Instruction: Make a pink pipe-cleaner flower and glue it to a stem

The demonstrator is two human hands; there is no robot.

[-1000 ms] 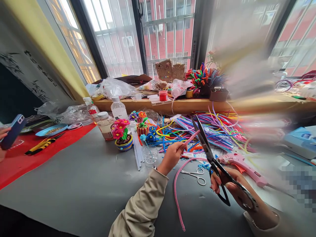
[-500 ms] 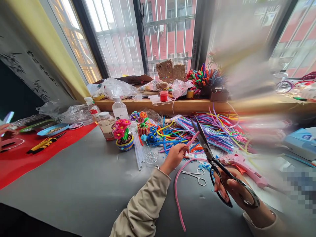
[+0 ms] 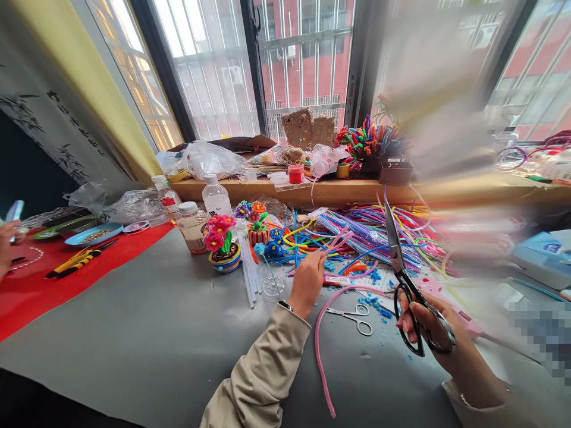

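Observation:
My left hand (image 3: 307,282) is closed, with its fingertips pinching pink pipe cleaner pieces (image 3: 342,238) whose ends stick out to the upper right. Black-handled scissors (image 3: 394,249) are in my right hand (image 3: 423,324), with fingers through the loops. Their blades are together and point up, apart from the pink pieces. Between the hands a long pink pipe cleaner (image 3: 317,339) curves over the grey table. Small silver scissors (image 3: 357,315) lie inside that curve, and blue fuzz scraps (image 3: 379,306) are scattered close by.
Loose pipe cleaners (image 3: 357,229) heap up behind my hands. Left of them stand pipe-cleaner flower pots (image 3: 225,258), bottles (image 3: 191,229) and clear glue sticks (image 3: 248,273). A pink glue gun (image 3: 466,321) lies behind my right hand. Another person's hand (image 3: 5,244) shows at the far left.
My right hand has drawn the scissors to the right, and their blades have come together. My left hand has shifted slightly left with the pink pieces, which now show as separate ends.

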